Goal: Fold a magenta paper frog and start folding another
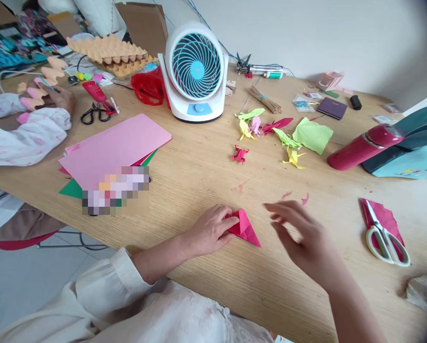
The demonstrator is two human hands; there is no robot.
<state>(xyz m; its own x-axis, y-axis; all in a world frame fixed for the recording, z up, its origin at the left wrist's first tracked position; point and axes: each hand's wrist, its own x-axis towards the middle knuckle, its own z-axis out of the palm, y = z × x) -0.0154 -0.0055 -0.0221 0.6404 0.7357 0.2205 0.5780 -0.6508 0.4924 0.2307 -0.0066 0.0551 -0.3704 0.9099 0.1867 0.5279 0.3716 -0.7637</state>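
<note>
A folded piece of red-pink origami paper (pixel 248 229) lies on the wooden table in front of me, its point turned to the lower right. My left hand (pixel 213 228) grips its left side, with the fingers partly over the folds. To the right of the paper my right hand (pixel 302 233) is raised above the table, fingers apart, touching nothing. Beyond both hands sit a small red origami frog (pixel 240 155) and a yellow origami crane (pixel 293 158).
White-handled scissors (pixel 386 243) rest on red paper at the right, near a red bottle (pixel 365 146) lying against a teal bag (pixel 409 152). A fan (pixel 197 71) stands behind. Pink sheets (pixel 116 147) lie at left, near another person's hand (pixel 61 97) holding egg-carton pieces.
</note>
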